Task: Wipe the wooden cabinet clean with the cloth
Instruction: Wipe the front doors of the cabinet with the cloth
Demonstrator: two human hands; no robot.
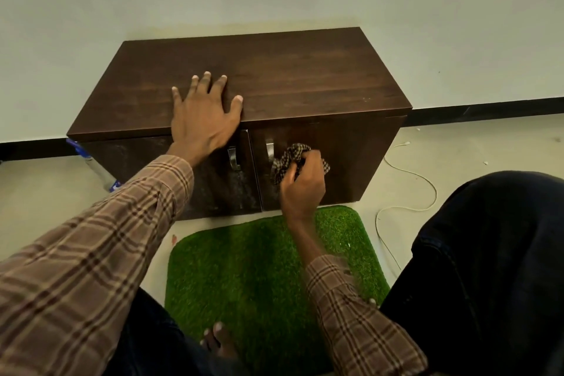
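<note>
A low dark wooden cabinet with two front doors and metal handles stands against the wall. My left hand lies flat on its top near the front edge, fingers spread, holding nothing. My right hand grips a bunched checked cloth and presses it against the right door, just beside that door's handle. The left door shows pale dusty smears.
A green grass-like mat lies on the floor in front of the cabinet, with my bare toes on it. A white cable loops on the floor at right. A bottle lies by the cabinet's left side. My knee fills the right.
</note>
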